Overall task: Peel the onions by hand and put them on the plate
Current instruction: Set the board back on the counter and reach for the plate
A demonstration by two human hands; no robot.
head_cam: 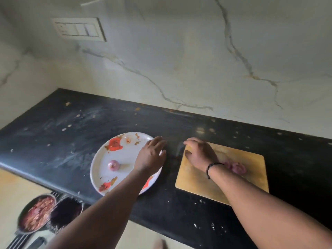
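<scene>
Black stone counter (pixel 75 126) under a veined marble wall (pixel 179 60): we look down at a flowered white plate (pixel 111 178) on the left and a wooden cutting board (pixel 251 177) on the right. One peeled onion (pixel 113 165) already sits near the middle of the plate. More onion (pixel 238 168), pinkish and partly hidden behind the right wrist, lies on the board; we cannot tell whether it is fully peeled. Our left hand (pixel 151 155) rests at the plate's far right rim with fingers spread flat, gripping nothing. Our right hand (pixel 199 151) lies on the board's far left corner, fingers loosely bent over the edge; whether it pinches a scrap of skin we cannot tell. Below the counter edge, at near left, a bowl of peelings (pixel 36 212) waits. We judge the work is between onions: the next move calls for taking up the onion on the board, stripping any remaining skin and carrying it left to the plate.
</scene>
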